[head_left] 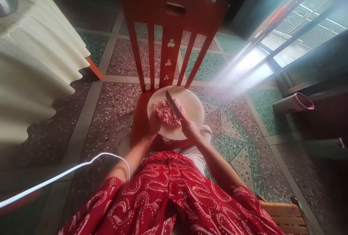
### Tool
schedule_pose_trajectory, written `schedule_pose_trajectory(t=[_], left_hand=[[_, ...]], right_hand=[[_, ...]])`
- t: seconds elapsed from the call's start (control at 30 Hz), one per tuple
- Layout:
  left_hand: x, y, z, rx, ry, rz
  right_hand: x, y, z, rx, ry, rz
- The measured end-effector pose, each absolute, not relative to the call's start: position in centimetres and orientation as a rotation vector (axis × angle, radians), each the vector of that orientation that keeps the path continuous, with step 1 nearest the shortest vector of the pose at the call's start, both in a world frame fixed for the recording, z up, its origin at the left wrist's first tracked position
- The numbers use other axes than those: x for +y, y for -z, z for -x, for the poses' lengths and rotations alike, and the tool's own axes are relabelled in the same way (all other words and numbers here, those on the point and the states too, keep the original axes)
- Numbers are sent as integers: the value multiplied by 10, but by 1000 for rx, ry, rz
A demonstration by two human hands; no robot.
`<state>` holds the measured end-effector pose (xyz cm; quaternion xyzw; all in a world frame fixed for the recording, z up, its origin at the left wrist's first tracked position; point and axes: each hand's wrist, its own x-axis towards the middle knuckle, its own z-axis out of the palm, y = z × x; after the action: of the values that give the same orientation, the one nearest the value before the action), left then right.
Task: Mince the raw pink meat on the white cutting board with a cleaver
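Both forearms reach forward and down from the person's lap to a round white cutting board [194, 110] resting on the seat of a red wooden chair [174, 14]. The right hand [190, 128] is closed around the handle of a knife [174, 106], whose blade angles up and to the left across a heap of pink minced meat [167, 113] lying on the left-centre of the board. The left hand [154, 123] sits at the board's near-left rim, fingers curled against the edge just beside the meat; whether it grips the rim or only steadies it cannot be told. The board overhangs the seat to the right. The chair back stands directly behind the board. A cloth-draped table [35, 57] lies well to the left, and a rolled tube [295, 103] well to the right, with bare terrazzo floor [114, 108] between.
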<state>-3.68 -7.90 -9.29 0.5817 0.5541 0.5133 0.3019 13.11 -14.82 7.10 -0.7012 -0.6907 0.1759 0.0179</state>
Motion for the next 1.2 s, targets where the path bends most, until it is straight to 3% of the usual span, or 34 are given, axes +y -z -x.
schedule_pose_trajectory(t=[0.17,0.37,0.6,0.73,0.83,0.97,1.07,1.2], left_hand=[[-78,95,36,1540,-1385,-1540],[-79,92,37,1455,-1365,-1525],[-76,94,35,1566,-1361,-1598],[-75,98,37,1520,-1375,-1604],[-75,98,37,1532,-1348,-1619],[-75,98,35,1600,-1334,-1673],[-74,99,35,1620,-1326,-1684],[-74,100,37,1611,-1293,-1682]], right_hand=[[-136,-78,-118,-2072,-276,1948],[-136,-59,-120,-2226,-684,2149],[-135,-99,-135,-1993,-205,2017],[-132,-64,-129,-2131,-477,2187],[-135,-66,-135,-2144,-626,2213],[-139,-104,-147,-1984,-334,1959],[-134,-101,-145,-1890,-186,1812],[-127,-61,-136,-2081,-518,2163]])
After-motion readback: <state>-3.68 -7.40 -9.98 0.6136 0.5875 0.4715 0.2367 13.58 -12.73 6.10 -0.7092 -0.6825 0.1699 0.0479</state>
